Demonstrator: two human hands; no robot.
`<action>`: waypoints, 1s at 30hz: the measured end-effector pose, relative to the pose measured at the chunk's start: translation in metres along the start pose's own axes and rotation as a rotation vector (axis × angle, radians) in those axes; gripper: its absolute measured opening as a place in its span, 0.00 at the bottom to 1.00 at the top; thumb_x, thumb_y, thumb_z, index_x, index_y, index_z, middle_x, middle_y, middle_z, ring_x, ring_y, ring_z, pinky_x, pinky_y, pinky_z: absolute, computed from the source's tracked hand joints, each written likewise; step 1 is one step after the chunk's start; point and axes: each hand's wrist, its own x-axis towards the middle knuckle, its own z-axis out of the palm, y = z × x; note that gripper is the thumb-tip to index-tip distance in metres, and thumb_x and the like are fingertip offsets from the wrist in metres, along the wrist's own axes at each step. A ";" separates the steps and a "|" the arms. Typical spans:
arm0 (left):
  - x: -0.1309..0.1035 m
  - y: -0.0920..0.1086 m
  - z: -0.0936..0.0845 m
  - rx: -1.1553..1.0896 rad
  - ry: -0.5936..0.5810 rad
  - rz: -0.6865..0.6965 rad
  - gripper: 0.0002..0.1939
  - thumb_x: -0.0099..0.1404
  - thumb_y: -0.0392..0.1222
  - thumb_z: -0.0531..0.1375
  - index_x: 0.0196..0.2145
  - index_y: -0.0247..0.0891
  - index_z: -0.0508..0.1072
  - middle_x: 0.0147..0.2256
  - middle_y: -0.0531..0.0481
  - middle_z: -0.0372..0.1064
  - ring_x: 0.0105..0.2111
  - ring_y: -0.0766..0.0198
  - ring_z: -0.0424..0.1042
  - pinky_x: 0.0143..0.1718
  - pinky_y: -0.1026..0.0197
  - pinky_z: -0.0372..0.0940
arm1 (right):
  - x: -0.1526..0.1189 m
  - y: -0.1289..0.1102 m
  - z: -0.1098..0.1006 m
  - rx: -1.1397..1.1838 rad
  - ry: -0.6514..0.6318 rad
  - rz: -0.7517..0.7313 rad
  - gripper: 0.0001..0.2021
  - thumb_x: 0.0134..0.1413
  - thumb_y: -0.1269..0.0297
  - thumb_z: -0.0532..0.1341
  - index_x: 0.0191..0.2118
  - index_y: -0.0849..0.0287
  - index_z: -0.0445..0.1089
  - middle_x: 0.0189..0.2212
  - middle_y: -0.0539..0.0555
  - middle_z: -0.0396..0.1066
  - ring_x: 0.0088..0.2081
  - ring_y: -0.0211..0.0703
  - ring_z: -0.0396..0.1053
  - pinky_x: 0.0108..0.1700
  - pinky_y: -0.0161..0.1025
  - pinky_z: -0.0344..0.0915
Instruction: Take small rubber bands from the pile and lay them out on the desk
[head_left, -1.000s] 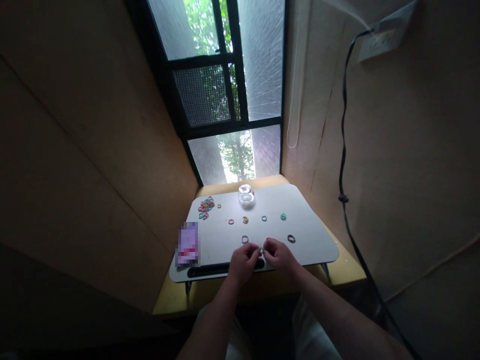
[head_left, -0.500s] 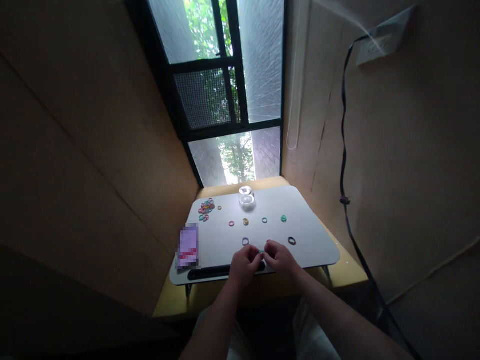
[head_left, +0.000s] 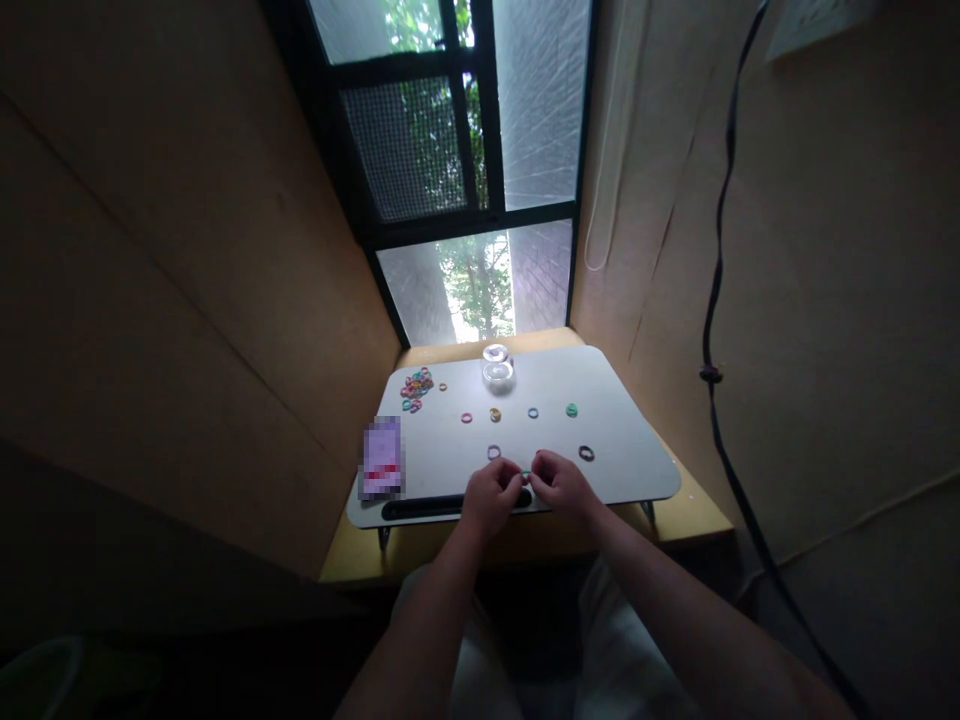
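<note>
Close together over the front of the white lap table are my left hand and my right hand. Both are closed in a pinch on one small green hair tie, mostly covered by the fingertips. Beyond the left fingers lies a lilac hair tie; a dark one sits to the right of the right hand. Farther back a row holds a pink hair tie, yellow ones, a blue one and green ones.
A pile of mixed hair ties lies at the back left, near a clear round container. A purple packet, blurred out, rests at the left edge. The table has a black slot in front. Behind is a window; a cord hangs right.
The view has tilted down and shifted slightly, so the table appears higher. Both hands keep their pinch on the green hair tie, with little visible movement.
</note>
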 end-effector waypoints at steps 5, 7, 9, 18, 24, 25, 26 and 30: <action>0.000 0.002 -0.001 0.013 0.001 -0.005 0.08 0.60 0.45 0.58 0.30 0.38 0.71 0.24 0.55 0.68 0.24 0.68 0.65 0.28 0.65 0.58 | -0.001 -0.003 -0.001 0.012 -0.008 -0.005 0.06 0.49 0.65 0.59 0.26 0.57 0.61 0.20 0.46 0.62 0.24 0.35 0.58 0.26 0.33 0.56; 0.000 0.003 -0.001 0.024 0.004 -0.003 0.08 0.60 0.45 0.58 0.30 0.38 0.71 0.24 0.54 0.69 0.25 0.68 0.65 0.28 0.64 0.58 | -0.001 -0.004 -0.002 0.022 -0.002 0.002 0.06 0.48 0.66 0.59 0.26 0.57 0.61 0.20 0.46 0.62 0.23 0.35 0.58 0.26 0.33 0.56; -0.001 0.003 -0.002 0.030 -0.003 -0.002 0.08 0.60 0.46 0.58 0.30 0.39 0.71 0.25 0.54 0.70 0.25 0.67 0.66 0.29 0.64 0.58 | -0.001 -0.005 -0.002 0.034 0.000 0.012 0.06 0.48 0.66 0.59 0.26 0.57 0.61 0.20 0.46 0.62 0.23 0.35 0.57 0.26 0.33 0.56; 0.000 0.004 -0.002 0.024 -0.026 -0.016 0.08 0.60 0.45 0.57 0.29 0.38 0.69 0.25 0.54 0.68 0.25 0.67 0.65 0.29 0.64 0.57 | 0.000 -0.005 -0.002 0.021 0.006 0.036 0.05 0.47 0.66 0.59 0.26 0.57 0.62 0.21 0.47 0.63 0.24 0.35 0.59 0.26 0.33 0.56; 0.001 0.001 -0.002 0.013 -0.025 -0.019 0.07 0.61 0.44 0.56 0.29 0.38 0.68 0.25 0.53 0.68 0.26 0.67 0.65 0.29 0.64 0.57 | 0.001 -0.004 -0.002 0.022 -0.006 0.016 0.06 0.48 0.65 0.58 0.25 0.57 0.61 0.21 0.47 0.62 0.24 0.35 0.58 0.26 0.33 0.56; 0.001 0.001 -0.001 0.011 -0.021 -0.022 0.07 0.61 0.44 0.56 0.29 0.38 0.68 0.25 0.54 0.67 0.26 0.67 0.65 0.29 0.64 0.57 | 0.001 -0.004 -0.002 0.025 -0.007 0.017 0.06 0.48 0.65 0.59 0.25 0.57 0.61 0.21 0.47 0.62 0.23 0.35 0.58 0.26 0.33 0.56; 0.002 0.001 -0.001 0.010 -0.018 -0.025 0.07 0.61 0.44 0.56 0.29 0.38 0.68 0.25 0.54 0.67 0.25 0.67 0.64 0.29 0.64 0.57 | 0.001 -0.004 -0.002 0.027 -0.005 0.018 0.06 0.48 0.65 0.59 0.25 0.57 0.61 0.20 0.47 0.62 0.23 0.35 0.58 0.26 0.33 0.56; 0.002 0.000 -0.001 -0.005 -0.019 -0.023 0.08 0.61 0.44 0.57 0.29 0.38 0.68 0.25 0.54 0.67 0.25 0.67 0.65 0.29 0.64 0.58 | 0.001 -0.002 -0.001 0.042 0.010 0.012 0.06 0.48 0.65 0.59 0.25 0.58 0.62 0.21 0.47 0.63 0.24 0.35 0.58 0.27 0.33 0.57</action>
